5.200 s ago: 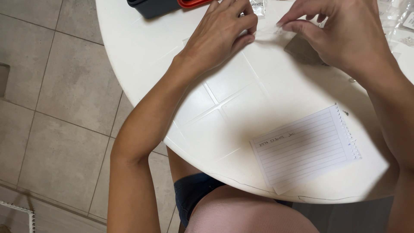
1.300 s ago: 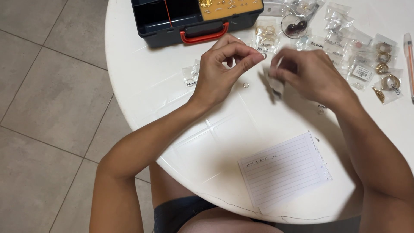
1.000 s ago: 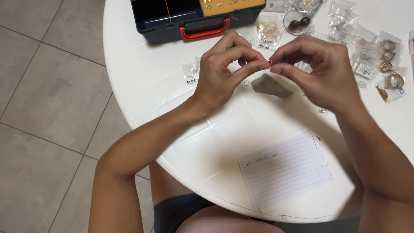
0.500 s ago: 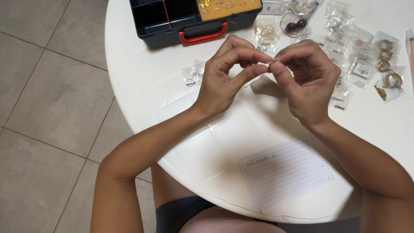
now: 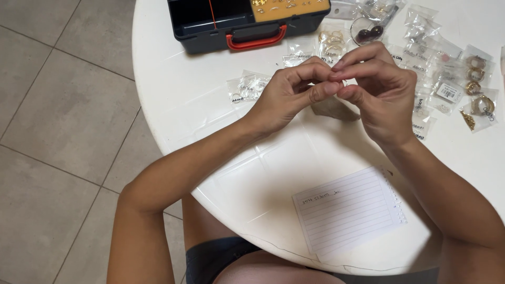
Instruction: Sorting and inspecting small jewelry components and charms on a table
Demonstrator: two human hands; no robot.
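While both hands meet above the round white table (image 5: 210, 137), the left hand (image 5: 286, 94) and right hand (image 5: 379, 89) pinch fingertips together at one spot; whatever sits between them is too small to tell, so what they hold cannot be told. Fingers curled narrow on both, thumbs and forefingers touching.

Counts: one dark plastic case (image 5: 231, 21) with red handle at 12 o'clock from the hands, lid open, a yellow tray with small gold bits inside. One lined paper sheet (image 5: 350, 210) at 6 o'clock, torn perforated edge on its right side, near the table rim. One clear plastic bag (image 5: 247, 87) alone at 9 o'clock of the left hand. A scatter of many small clear bags (image 5: 452, 84) from 1 to 3 o'clock, several holding gold rings; exact count unclear.

Table edge curves along the left and bottom; open bare tabletop between hands and sheet, and left of the forearm. Surface is smooth, faintly panelled. Grey tiled floor (image 5: 58, 105) beyond the rim.
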